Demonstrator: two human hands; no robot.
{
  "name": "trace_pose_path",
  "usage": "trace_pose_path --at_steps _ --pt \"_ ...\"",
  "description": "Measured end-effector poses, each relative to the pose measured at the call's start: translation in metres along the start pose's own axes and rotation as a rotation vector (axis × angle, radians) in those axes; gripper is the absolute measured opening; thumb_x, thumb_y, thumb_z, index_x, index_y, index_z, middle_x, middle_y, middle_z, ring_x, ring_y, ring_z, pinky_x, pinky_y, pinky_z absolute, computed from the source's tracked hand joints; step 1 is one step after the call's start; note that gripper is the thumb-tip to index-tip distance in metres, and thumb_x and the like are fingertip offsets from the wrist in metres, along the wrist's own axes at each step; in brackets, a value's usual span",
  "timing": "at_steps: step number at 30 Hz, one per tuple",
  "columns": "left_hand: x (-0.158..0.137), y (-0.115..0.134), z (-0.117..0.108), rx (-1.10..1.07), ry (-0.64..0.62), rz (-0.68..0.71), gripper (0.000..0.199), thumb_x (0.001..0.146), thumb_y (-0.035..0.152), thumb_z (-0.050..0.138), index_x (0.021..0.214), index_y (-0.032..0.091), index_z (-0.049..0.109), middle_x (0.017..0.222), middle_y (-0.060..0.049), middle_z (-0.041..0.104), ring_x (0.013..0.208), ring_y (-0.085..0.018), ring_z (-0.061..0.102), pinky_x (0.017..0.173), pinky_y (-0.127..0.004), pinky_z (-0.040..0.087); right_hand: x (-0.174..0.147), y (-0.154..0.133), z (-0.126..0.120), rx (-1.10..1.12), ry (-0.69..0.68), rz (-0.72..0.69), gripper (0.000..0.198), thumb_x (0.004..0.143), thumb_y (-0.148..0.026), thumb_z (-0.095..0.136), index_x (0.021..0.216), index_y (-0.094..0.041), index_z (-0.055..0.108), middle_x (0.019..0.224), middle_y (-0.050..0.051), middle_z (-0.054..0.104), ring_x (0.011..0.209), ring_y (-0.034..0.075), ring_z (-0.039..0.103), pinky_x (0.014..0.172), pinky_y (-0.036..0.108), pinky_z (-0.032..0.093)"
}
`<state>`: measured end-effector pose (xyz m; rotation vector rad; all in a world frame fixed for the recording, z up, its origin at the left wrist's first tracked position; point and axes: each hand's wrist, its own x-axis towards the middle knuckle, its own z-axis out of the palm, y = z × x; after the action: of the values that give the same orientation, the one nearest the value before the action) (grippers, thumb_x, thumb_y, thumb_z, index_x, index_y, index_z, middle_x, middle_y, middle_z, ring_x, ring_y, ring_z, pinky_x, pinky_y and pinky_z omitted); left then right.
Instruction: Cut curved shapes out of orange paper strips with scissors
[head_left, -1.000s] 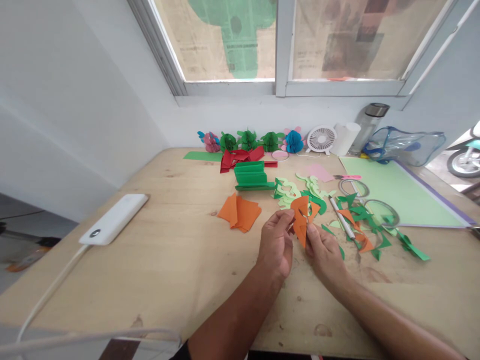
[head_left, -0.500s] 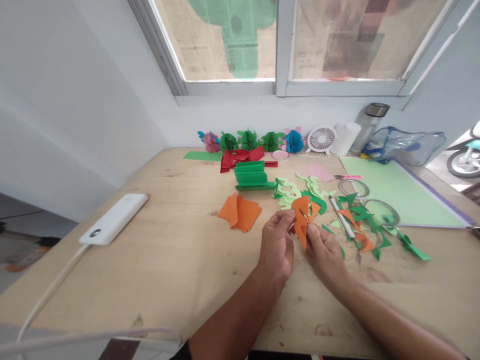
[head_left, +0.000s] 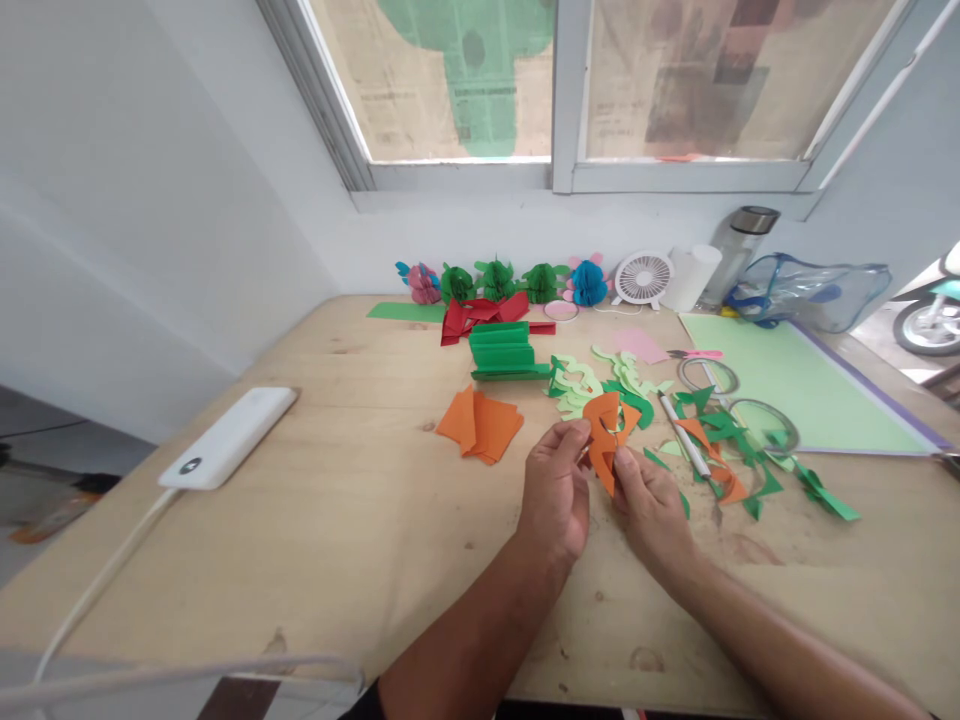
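My left hand [head_left: 556, 485] pinches a cut piece of orange paper [head_left: 600, 440] by its left edge, above the table. The paper has a curved outline, with a slit and a flap on its right side. My right hand [head_left: 654, 495] is closed at the paper's lower right edge, thumb on top. A small metallic glint in the slit looks like scissor blades; the handles are hidden in my right fingers. Left of my hands lie orange paper squares [head_left: 487, 425]. Light green cutouts [head_left: 577, 380] and dark green ones lie just beyond the paper.
Green and orange scraps [head_left: 731, 440], a white pen [head_left: 684, 436] and wire rings [head_left: 765, 425] lie to the right. Folded green paper [head_left: 501, 348] and red paper [head_left: 487, 315] sit farther back, before paper figures [head_left: 496, 280] and a fan [head_left: 643, 278]. A power bank [head_left: 229, 438] lies left.
Almost nothing differs. My hands and the orange paper stay in place, with only a very slight shift of the paper and my fingers.
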<state>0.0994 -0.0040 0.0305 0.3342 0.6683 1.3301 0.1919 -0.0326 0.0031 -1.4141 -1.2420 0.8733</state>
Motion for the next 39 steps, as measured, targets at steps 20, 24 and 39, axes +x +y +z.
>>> trace_pose_path --at_steps 20,24,39 --pt "0.002 0.001 0.000 -0.015 0.009 0.018 0.019 0.060 0.022 0.078 0.063 0.017 0.060 0.064 0.002 0.060 0.063 -0.011 0.054 0.067 -0.025 0.041 0.003 0.005 -0.002 0.008 -0.040 -0.005 0.046 0.091 -0.055 0.041 0.058 -0.022 0.037 0.050 -0.005 0.036 0.048 0.012 0.033 0.048 0.026 0.028" --pt "0.002 0.000 0.000 -0.001 0.003 0.022 0.018 0.060 0.023 0.077 0.063 0.017 0.060 0.063 0.002 0.059 0.062 -0.011 0.054 0.066 -0.025 0.042 0.003 0.005 -0.002 -0.001 -0.037 -0.014 0.046 0.091 -0.053 0.041 0.058 -0.023 0.037 0.051 -0.005 0.037 0.049 0.012 0.033 0.048 0.027 0.028" --pt "0.001 0.000 0.000 -0.017 0.013 0.016 0.020 0.058 0.022 0.078 0.063 0.016 0.060 0.064 0.002 0.060 0.064 -0.010 0.055 0.070 -0.025 0.043 0.004 0.005 -0.004 -0.112 -0.015 -0.082 0.042 0.092 -0.050 0.040 0.060 -0.022 0.040 0.052 -0.005 0.037 0.051 0.013 0.036 0.051 0.026 0.029"
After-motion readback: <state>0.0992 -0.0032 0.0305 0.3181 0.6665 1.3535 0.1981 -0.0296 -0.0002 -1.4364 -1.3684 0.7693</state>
